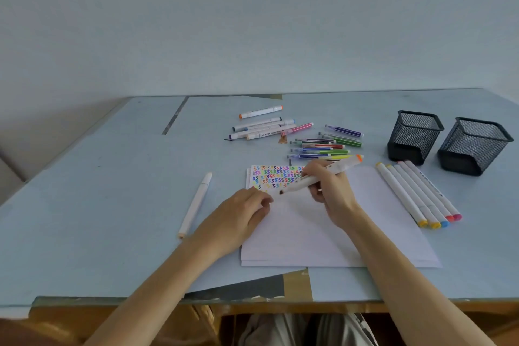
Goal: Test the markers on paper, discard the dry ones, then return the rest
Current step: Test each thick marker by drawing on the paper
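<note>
The marker (320, 175) lies slantwise over the paper (331, 233), dark tip down-left just above the sheet, orange end up-right. The right hand (328, 191) grips its barrel with curled fingers. The left hand (241, 213) rests on the paper's left edge, fingers loosely curled, holding nothing.

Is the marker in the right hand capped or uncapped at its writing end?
Uncapped: the marker in the right hand shows a bare dark tip over the paper.
</note>
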